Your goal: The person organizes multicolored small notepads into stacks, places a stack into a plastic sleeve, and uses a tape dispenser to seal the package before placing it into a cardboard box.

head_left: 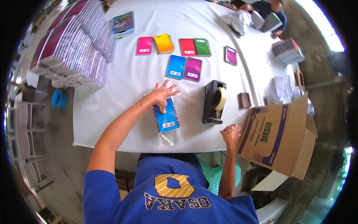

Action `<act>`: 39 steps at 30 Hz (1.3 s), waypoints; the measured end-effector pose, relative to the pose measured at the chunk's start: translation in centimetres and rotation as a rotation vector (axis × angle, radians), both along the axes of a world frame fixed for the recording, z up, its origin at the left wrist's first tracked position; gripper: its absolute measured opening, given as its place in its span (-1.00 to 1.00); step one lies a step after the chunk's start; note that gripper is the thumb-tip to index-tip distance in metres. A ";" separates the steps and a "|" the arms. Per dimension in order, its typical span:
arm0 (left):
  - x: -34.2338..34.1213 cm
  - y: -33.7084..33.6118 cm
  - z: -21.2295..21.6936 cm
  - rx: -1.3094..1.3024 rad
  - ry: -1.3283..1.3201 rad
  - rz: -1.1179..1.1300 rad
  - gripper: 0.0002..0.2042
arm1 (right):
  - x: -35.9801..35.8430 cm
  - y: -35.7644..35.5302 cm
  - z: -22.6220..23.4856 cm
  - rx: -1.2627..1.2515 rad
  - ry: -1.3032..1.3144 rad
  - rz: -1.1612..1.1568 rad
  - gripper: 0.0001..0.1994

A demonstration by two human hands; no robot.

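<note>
My left hand lies over the upper end of a blue spiral notebook pack in a clear plastic sleeve. Its fingers are spread and the thumb rests on the cover. The sleeve's loose end sticks out toward the table's near edge. To the right of the pack stands a black tape dispenser with a roll of clear tape. My right hand is closed, just below the dispenser and beside the cardboard box; whatever is between its fingertips is too small to make out.
Pink, yellow, red, green, blue and purple notebooks lie farther up the white table. Tall wrapped notebook stacks stand at left. Another person sits at the far right.
</note>
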State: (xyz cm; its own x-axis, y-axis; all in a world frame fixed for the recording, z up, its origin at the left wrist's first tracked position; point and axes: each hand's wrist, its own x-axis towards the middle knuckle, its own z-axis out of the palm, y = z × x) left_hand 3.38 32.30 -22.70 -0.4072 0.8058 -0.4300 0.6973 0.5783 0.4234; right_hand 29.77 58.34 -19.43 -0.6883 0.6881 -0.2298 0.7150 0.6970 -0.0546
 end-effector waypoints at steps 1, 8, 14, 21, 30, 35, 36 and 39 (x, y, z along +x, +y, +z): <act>0.3 0.1 -0.1 -0.002 -0.008 0.021 0.34 | -0.9 -0.5 1.1 -0.002 -0.008 0.021 -0.88; 0.7 1.0 -0.3 0.047 0.031 0.038 0.18 | -14.3 -11.7 2.5 -0.874 0.007 0.742 -0.74; 0.1 0.5 -2.1 0.093 -0.013 0.106 0.11 | -16.5 -14.8 0.0 -0.601 -0.105 0.824 -0.75; 0.4 0.8 -2.2 0.054 -0.021 0.083 0.15 | -15.3 -15.3 -1.1 -0.239 -0.059 0.824 -0.76; -2.2 -3.1 1.9 -0.051 0.228 -0.061 0.31 | -15.6 -12.7 -1.9 -0.204 -0.181 0.869 -0.25; -3.2 -4.8 1.9 -0.202 0.158 -0.153 -0.30 | -15.1 -12.9 -1.2 -0.342 -0.168 0.744 -0.30; -2.7 -3.9 3.2 -0.140 0.190 -0.088 -0.56 | -14.8 -11.5 -1.8 -0.405 -0.195 0.671 -0.28; -0.2 -5.9 0.6 0.380 0.571 0.609 -0.56 | -14.0 -11.3 -3.5 -0.609 0.035 0.604 -0.24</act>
State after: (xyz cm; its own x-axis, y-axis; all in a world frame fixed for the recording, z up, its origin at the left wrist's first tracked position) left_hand 3.16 26.43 -22.08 -0.8770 0.4285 0.2174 0.4797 0.8069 0.3447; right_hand 15.77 47.06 -22.96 -0.9103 -0.0351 -0.4124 0.2221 0.7994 -0.5582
